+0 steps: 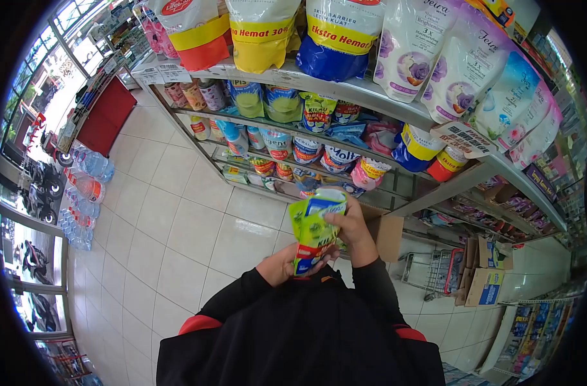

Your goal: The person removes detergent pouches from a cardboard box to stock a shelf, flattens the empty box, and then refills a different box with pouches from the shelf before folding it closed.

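Note:
A green and yellow refill pouch [314,233] with a blue and white top is held upright in front of my chest. My left hand [284,265] grips its bottom end. My right hand [351,226] pinches its top right edge. Both arms wear black sleeves with red trim. The pouch hangs just below the lower rows of a shop shelf [345,90], at the level of similar pouches [318,110].
The white metal shelf rack holds several large pouches on top and bottles and sachets below. A wire basket [435,273] and cardboard boxes [481,278] stand at the right. White tiled floor [171,225] spreads to the left, with packed water bottles [81,193] by the glass front.

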